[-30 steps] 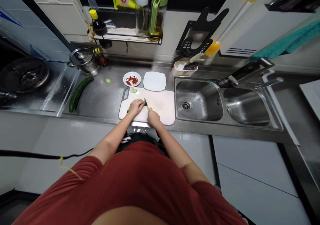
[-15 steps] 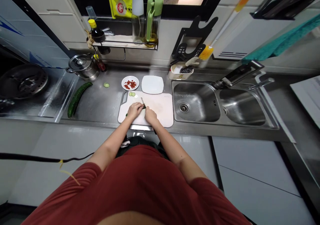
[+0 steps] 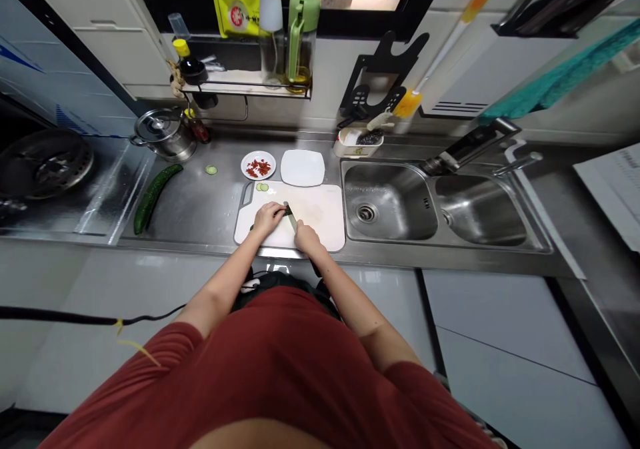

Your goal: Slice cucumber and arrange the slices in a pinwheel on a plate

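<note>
On the white cutting board (image 3: 325, 216), my left hand (image 3: 269, 220) is closed over a dark green cucumber piece (image 3: 252, 228), most of it hidden under the fingers. My right hand (image 3: 307, 238) grips a knife (image 3: 292, 220), its blade slanting up and left with the tip beside my left fingertips. A few pale cucumber slices (image 3: 263, 186) lie at the board's upper left. Behind the board sit a white plate with chopped red pieces (image 3: 259, 168) and a bare white square plate (image 3: 303, 168).
A whole cucumber (image 3: 154, 199) and a single slice (image 3: 211, 169) lie on the steel counter to the left. Further back stands a lidded pot (image 3: 165, 136). A double sink (image 3: 390, 232) borders the board's right side. Above, a shelf (image 3: 240, 89) carries bottles.
My right hand has drawn the knife slightly toward me and to the right, so more of the blade shows. My left hand stays closed at nearly the same spot. The view has shifted a little.
</note>
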`<action>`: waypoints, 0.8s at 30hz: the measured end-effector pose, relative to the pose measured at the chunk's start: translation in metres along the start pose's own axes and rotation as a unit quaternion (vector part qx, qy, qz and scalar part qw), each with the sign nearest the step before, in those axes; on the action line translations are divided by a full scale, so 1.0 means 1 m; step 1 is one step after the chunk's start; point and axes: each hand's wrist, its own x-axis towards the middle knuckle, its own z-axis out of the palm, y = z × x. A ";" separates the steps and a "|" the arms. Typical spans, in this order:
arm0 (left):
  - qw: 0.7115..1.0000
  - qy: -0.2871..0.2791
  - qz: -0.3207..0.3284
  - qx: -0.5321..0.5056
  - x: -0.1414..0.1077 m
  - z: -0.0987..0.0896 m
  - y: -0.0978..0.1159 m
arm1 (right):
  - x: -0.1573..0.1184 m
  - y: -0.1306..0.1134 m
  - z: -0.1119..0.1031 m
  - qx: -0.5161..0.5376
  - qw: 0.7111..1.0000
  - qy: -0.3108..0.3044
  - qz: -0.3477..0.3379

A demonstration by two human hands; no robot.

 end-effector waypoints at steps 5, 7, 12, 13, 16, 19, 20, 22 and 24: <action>1.000 -0.011 -0.009 0.008 0.001 -0.002 0.001 | -0.006 0.015 -0.010 0.005 1.000 0.010 0.001; 1.000 -0.012 -0.015 0.007 0.001 -0.003 0.002 | -0.010 0.021 -0.015 -0.007 1.000 0.016 0.003; 0.999 -0.012 -0.035 -0.007 0.000 -0.007 0.005 | -0.020 0.034 -0.024 -0.071 0.996 0.053 0.003; 0.999 -0.008 -0.035 -0.014 -0.001 -0.007 0.005 | -0.022 0.036 -0.026 -0.083 0.994 0.064 0.004; 0.998 0.016 -0.049 -0.039 0.000 -0.009 0.005 | -0.027 0.040 -0.029 -0.111 0.989 0.099 0.016; 0.992 0.056 -0.092 -0.069 0.004 -0.010 0.004 | -0.032 0.041 -0.031 -0.132 0.981 0.139 0.023; 0.988 0.070 -0.107 -0.082 0.007 -0.011 0.004 | -0.033 0.041 -0.031 -0.136 0.978 0.154 0.021; 0.982 0.086 -0.126 -0.111 0.012 -0.013 0.007 | -0.035 0.042 -0.032 -0.141 0.973 0.180 0.018; 0.980 0.083 -0.123 -0.133 0.018 -0.018 0.013 | -0.036 0.043 -0.031 -0.141 0.970 0.195 0.014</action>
